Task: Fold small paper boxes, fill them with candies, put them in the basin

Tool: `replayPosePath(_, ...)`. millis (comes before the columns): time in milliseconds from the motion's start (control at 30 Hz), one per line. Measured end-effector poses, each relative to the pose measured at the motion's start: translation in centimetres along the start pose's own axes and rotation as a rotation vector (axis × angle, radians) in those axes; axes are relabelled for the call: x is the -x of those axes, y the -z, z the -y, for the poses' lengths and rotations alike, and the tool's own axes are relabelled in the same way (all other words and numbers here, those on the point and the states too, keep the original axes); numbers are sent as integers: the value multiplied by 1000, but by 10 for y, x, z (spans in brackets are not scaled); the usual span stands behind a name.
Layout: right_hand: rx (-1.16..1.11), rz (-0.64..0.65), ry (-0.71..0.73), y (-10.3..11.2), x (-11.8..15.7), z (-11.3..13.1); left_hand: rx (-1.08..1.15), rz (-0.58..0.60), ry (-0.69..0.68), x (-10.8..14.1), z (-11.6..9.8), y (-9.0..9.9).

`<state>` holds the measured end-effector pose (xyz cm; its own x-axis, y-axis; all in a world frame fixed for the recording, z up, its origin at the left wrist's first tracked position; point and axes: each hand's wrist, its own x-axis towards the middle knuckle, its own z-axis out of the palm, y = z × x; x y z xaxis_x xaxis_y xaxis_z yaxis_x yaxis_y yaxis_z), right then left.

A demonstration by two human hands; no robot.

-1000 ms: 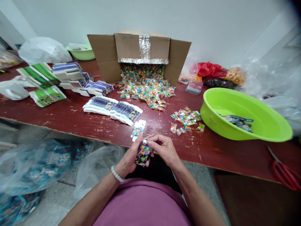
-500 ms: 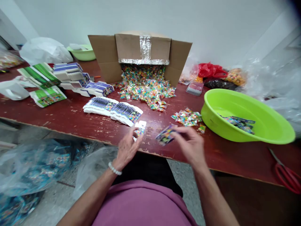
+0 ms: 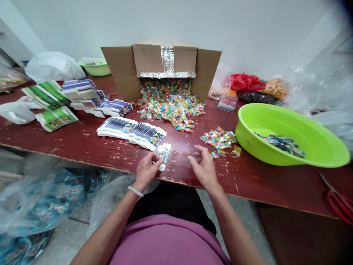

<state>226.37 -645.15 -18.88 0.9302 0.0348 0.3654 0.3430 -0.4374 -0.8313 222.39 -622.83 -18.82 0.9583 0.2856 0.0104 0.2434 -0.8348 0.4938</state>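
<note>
Pinching one printed carton (image 3: 165, 151) between left hand (image 3: 147, 167) thumb and fingers, at near edge of red table (image 3: 176, 171). Holding right hand (image 3: 204, 167) unclenched, fingers loosely bent, near one small candy pile (image 3: 219, 138). Counting two fanned carton stacks (image 3: 118, 127), one pair of scissors (image 3: 338, 200), the latter running out of frame. Losing part of pinched carton behind left fingers. Spilling wrapped candies (image 3: 179, 106) from one cardboard box (image 3: 165, 60), too many for counting. Keeping overlapping packets (image 3: 286, 144) inside one large green basin (image 3: 261, 149).
</note>
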Motion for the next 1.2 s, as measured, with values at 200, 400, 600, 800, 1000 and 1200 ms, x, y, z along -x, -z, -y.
replayPosePath(200,104,117,112,-64,1,-2,-319,-155,-67,8,-3,-5)
replayPosePath(400,463,393,118,-77,-32,4,-358,-27,-182,8,-5,-9)
replayPosePath(600,471,487,-31,-68,-41,-1,-264,112,-200,13,-4,2)
replayPosePath(800,348,446,-40,-57,-25,-5,-225,198,-137,10,-12,9)
replayPosePath(1000,-152,282,-158,-51,-16,-10,496,176,-32,13,-3,0)
replayPosePath(1200,-536,489,-190,-28,-7,18,1081,720,-86,30,-11,28)
